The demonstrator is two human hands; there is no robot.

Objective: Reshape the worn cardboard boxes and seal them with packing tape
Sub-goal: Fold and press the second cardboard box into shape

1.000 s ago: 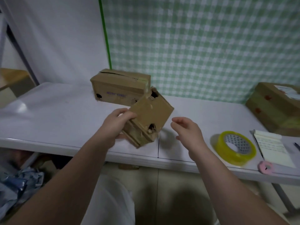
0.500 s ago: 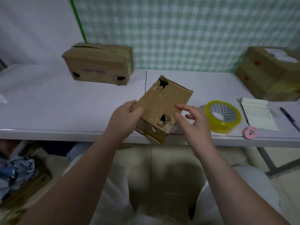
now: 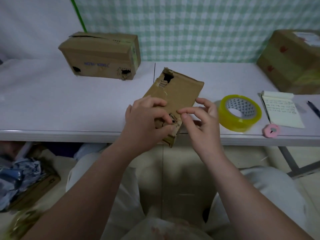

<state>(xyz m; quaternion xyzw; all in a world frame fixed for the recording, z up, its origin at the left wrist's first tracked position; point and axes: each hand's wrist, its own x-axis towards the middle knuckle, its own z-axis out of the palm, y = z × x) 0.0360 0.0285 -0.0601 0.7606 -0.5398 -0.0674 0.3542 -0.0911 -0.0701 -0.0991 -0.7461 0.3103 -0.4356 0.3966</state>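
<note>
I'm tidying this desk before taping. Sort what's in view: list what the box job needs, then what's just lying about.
For the job: small box, gripped by left hand and right hand; back box; big box on the right; tape roll.
Lying about: notepad; pen; pink ring; crumpled wrap on the floor.

To your right on the white table lie a written notepad, a pen and a small pink ring, with green checked cloth behind.
</note>
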